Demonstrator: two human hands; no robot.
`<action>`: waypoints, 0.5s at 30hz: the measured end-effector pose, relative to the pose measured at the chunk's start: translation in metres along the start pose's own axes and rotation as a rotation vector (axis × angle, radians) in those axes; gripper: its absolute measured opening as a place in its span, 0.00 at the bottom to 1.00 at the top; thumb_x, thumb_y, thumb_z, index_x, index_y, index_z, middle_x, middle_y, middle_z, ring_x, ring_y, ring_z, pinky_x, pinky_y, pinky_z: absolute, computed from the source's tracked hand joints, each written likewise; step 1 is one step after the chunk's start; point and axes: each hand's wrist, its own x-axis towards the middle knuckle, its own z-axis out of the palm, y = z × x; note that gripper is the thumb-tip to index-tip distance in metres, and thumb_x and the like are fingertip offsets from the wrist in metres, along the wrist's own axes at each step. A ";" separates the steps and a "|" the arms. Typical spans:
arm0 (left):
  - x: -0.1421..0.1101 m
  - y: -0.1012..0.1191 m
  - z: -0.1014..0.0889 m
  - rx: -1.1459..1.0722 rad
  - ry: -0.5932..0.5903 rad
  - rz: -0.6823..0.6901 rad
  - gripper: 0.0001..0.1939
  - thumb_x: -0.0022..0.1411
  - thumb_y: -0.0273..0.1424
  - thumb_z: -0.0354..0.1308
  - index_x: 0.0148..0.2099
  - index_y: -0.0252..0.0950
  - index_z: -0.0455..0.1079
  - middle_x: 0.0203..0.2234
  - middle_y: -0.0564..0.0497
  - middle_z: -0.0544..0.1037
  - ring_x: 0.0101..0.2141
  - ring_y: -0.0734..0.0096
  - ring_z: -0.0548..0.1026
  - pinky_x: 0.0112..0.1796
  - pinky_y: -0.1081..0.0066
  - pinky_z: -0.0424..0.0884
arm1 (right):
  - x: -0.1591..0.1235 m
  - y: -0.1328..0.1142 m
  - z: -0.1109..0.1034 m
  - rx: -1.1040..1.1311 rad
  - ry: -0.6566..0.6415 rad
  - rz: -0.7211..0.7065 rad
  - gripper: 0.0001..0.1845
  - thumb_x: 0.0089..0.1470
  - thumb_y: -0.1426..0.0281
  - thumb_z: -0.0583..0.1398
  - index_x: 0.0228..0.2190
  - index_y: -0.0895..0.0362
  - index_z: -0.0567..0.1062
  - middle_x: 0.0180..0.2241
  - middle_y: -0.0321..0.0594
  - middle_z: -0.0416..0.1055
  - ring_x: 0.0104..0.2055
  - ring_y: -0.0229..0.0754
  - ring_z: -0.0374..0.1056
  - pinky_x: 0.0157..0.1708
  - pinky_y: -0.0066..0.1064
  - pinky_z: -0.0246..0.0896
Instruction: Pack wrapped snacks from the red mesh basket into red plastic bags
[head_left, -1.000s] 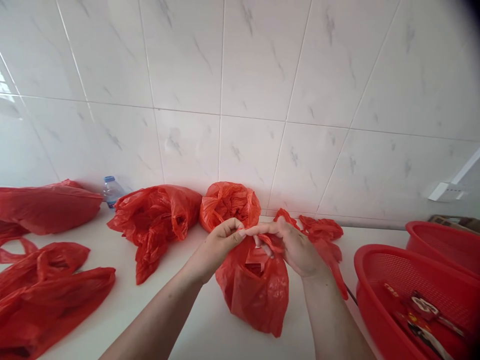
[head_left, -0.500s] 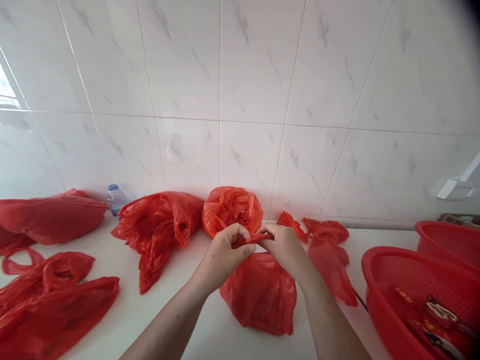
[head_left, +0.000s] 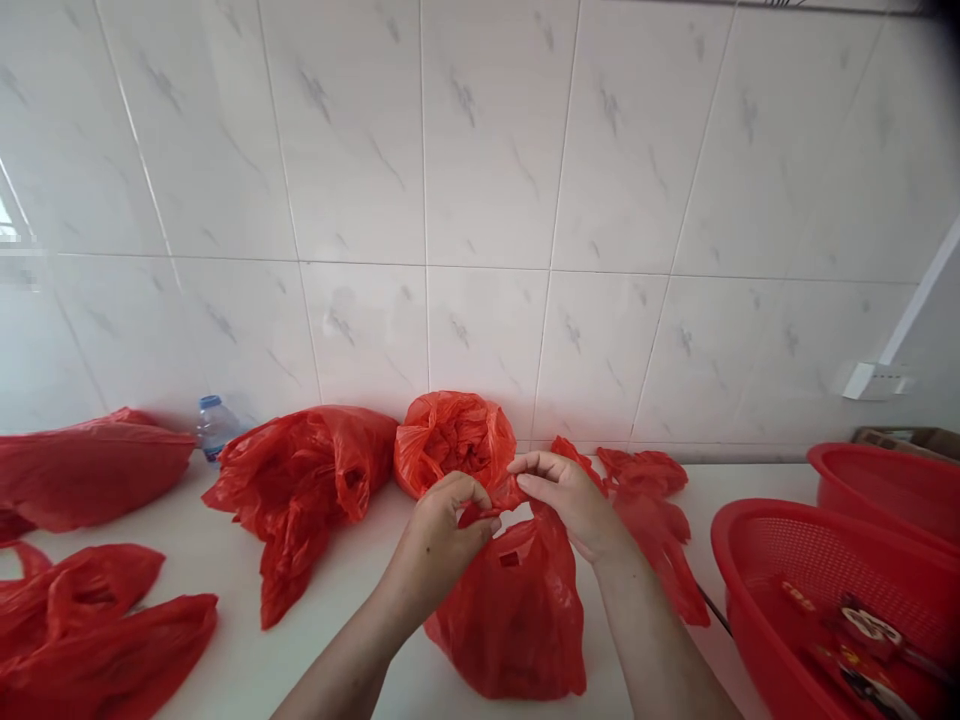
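Note:
A red plastic bag [head_left: 514, 620] stands on the white table in front of me, its handles raised in both hands. My left hand [head_left: 448, 520] pinches one handle between thumb and fingers, left of the bag's top. Higher and to the right, my right hand [head_left: 559, 495] is closed on the other handle, thumb against the fingers. A gap shows between the handles above the bag's body. What the bag contains is hidden by the red plastic. Just behind my hands sits a bunched red bag [head_left: 457, 440] with an open, crumpled mouth.
More red bags [head_left: 315, 480] lie at the left and flattened ones [head_left: 652, 510] behind my right arm. A red perforated basket [head_left: 739, 560] with packets stands at right, another basket [head_left: 847, 475] behind it. A bottle [head_left: 216, 430] stands near the tiled wall [head_left: 487, 330].
My hands have moved slightly apart and the handles now show a gap between them. The bag hangs a little taller and narrower at the top. The camera view has shifted.

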 end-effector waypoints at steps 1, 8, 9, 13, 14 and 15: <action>-0.003 0.002 -0.001 0.048 0.009 0.042 0.05 0.54 0.26 0.57 0.28 0.38 0.65 0.34 0.53 0.72 0.37 0.67 0.69 0.39 0.68 0.64 | 0.004 0.007 -0.001 -0.041 0.050 0.018 0.10 0.47 0.68 0.59 0.35 0.55 0.74 0.30 0.34 0.70 0.32 0.36 0.65 0.34 0.28 0.59; -0.052 0.017 -0.019 0.267 -0.369 0.187 0.11 0.49 0.17 0.59 0.25 0.37 0.64 0.32 0.54 0.74 0.37 0.69 0.71 0.51 0.62 0.60 | 0.027 0.084 -0.018 -0.118 0.274 0.187 0.10 0.37 0.79 0.56 0.27 0.57 0.70 0.18 0.29 0.62 0.22 0.33 0.57 0.24 0.26 0.51; -0.058 0.017 -0.023 0.296 -0.448 0.168 0.11 0.48 0.17 0.60 0.24 0.38 0.64 0.29 0.56 0.74 0.35 0.70 0.72 0.53 0.60 0.58 | 0.026 0.094 -0.020 -0.086 0.246 0.221 0.10 0.37 0.79 0.57 0.26 0.57 0.70 0.18 0.29 0.62 0.21 0.33 0.58 0.23 0.26 0.51; -0.073 0.004 -0.038 0.096 -0.569 -0.001 0.08 0.52 0.35 0.65 0.31 0.40 0.69 0.40 0.51 0.75 0.41 0.64 0.72 0.47 0.65 0.66 | 0.014 0.118 -0.031 0.129 0.013 0.330 0.08 0.45 0.67 0.62 0.30 0.56 0.71 0.23 0.35 0.70 0.24 0.36 0.66 0.27 0.28 0.60; -0.074 -0.004 -0.042 -0.008 -0.556 -0.019 0.14 0.52 0.44 0.63 0.37 0.41 0.70 0.45 0.49 0.73 0.45 0.60 0.70 0.47 0.65 0.66 | 0.010 0.120 -0.035 0.192 -0.032 0.343 0.11 0.47 0.62 0.61 0.32 0.56 0.71 0.26 0.37 0.71 0.27 0.38 0.68 0.29 0.29 0.63; -0.074 -0.013 -0.045 -0.097 -0.530 -0.028 0.22 0.53 0.51 0.59 0.45 0.42 0.69 0.51 0.47 0.70 0.50 0.57 0.68 0.49 0.63 0.65 | 0.007 0.122 -0.039 0.250 -0.064 0.350 0.15 0.50 0.57 0.59 0.34 0.55 0.71 0.29 0.39 0.73 0.31 0.39 0.70 0.32 0.31 0.65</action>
